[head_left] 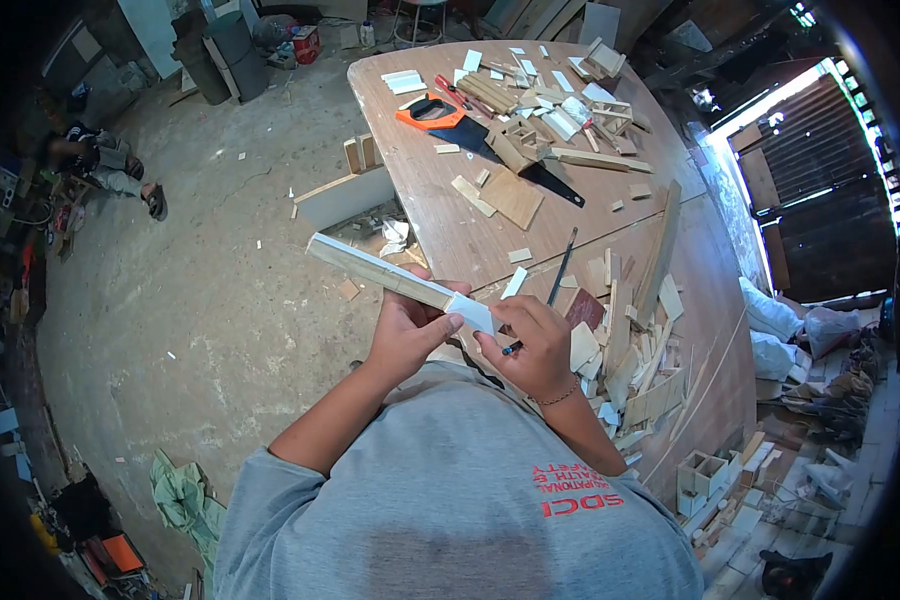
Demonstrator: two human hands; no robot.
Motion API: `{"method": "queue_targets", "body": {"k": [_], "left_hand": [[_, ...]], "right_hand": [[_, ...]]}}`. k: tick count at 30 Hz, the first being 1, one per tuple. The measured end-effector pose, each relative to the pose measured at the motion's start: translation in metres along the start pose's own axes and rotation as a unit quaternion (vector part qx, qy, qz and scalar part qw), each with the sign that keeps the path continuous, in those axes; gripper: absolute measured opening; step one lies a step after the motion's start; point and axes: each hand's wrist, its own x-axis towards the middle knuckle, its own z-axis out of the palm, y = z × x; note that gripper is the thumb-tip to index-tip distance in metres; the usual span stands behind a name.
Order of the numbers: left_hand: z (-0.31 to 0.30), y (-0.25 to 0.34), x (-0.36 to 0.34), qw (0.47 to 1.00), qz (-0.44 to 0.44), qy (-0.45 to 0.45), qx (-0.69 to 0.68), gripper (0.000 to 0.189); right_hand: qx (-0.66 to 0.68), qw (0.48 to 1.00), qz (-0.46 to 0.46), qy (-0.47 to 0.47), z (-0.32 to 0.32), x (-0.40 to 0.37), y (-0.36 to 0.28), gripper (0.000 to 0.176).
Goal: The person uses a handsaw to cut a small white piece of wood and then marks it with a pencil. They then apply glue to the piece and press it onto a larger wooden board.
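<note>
My left hand (415, 325) is closed around a long wooden strip (375, 271) with a white upper face, held slanting in front of my body. A small white rectangular piece (472, 312) lies against the strip's near end, with my left thumb pressing on it. My right hand (536, 345) is at the far side of this white piece, fingers bent and touching its edge. From under the right fingers pokes the dark, blue-tipped end of a slim pencil-like stick (512, 348); the rest of it is hidden by the hand.
On the wooden table (410, 150) lie a handsaw (460, 130) with an orange handle, a thin dark rod (564, 262), and many wood offcuts (515, 197). Scraps pile up by my right arm. Another person (110, 160) sits at the far left.
</note>
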Motion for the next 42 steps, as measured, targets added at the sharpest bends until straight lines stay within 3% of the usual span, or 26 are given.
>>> {"method": "queue_targets", "body": {"k": [18,23,26,28,31,34,38,42], "left_hand": [[0.001,0.002,0.001,1.0,0.007,-0.013,-0.003,0.055],[-0.001,0.0,0.003,0.999,0.017,0.021,0.019,0.053],[-0.004,0.009,0.007,0.998,-0.022,0.067,-0.007,0.049],[-0.009,0.008,0.009,0.996,-0.021,0.082,-0.003,0.05],[-0.011,0.009,0.011,0.994,-0.021,0.106,0.008,0.051],[-0.008,0.011,0.009,0.993,-0.009,0.118,0.016,0.051],[-0.005,0.015,0.005,0.995,0.021,0.1,0.023,0.047],[-0.008,0.005,0.003,0.994,0.072,0.07,0.047,0.047]], "right_hand": [[-0.013,1.0,-0.01,-0.002,0.001,0.002,0.0,0.03],[0.013,1.0,0.005,-0.007,-0.002,0.002,-0.004,0.026],[0.089,0.993,0.029,0.068,-0.003,-0.004,0.005,0.025],[0.104,0.968,-0.041,0.223,-0.005,-0.002,0.012,0.042],[0.062,0.97,-0.02,0.236,-0.011,-0.01,0.02,0.056],[0.142,0.972,-0.001,0.185,-0.008,-0.019,0.024,0.054],[0.142,0.976,-0.019,0.163,-0.006,-0.013,0.016,0.053],[0.146,0.98,-0.03,0.133,-0.005,-0.012,0.012,0.038]]}}
